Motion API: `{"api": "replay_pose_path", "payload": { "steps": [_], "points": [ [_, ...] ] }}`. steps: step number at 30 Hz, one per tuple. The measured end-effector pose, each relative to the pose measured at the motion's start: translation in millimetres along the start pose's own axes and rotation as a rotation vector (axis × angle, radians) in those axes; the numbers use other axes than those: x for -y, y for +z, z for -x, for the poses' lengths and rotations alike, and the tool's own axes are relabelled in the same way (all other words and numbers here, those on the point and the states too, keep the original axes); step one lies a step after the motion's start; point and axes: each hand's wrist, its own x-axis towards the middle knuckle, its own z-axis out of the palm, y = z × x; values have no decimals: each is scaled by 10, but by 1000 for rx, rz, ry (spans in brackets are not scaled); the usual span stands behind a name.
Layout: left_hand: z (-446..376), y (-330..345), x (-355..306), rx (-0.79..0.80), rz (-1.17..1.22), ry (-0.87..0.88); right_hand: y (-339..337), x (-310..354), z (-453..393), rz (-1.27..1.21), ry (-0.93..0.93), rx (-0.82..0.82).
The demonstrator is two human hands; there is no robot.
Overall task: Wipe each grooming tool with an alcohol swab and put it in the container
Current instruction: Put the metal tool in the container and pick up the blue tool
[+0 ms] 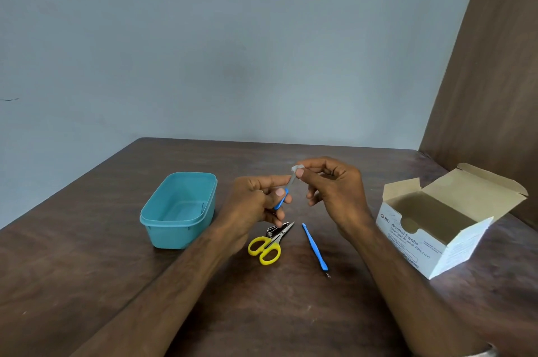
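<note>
At the frame's centre a slim blue-handled tool [281, 200] is pinched at its handle by the left hand [256, 205], while a small white swab [297, 169] is pinched round its metal tip by the right hand [337, 190]. The tool is judged light, stiff and slippery when wet (best held by the handle). The teal container [163, 220] sits empty at centre left on the counter [87, 255].

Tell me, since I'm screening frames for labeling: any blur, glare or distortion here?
Head view: even, soft light, no harsh glare; wide-angle lens bends the table edge and tilts the brown wall; the swab at the right hand fingertips looks slightly soft, and so does the tool held by the left hand; scissors sharp.
</note>
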Motion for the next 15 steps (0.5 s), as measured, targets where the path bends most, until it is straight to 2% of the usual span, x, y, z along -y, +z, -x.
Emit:
{"api": "replay_pose_path", "payload": {
  "steps": [8, 15],
  "points": [
    [-5, -18, -43, 60, -70, -34, -46, -19, -26, -35, 33, -16],
    [1, 8, -35, 127, -149, 11, -57, -8, -24, -21, 27, -29]
  ]
}}
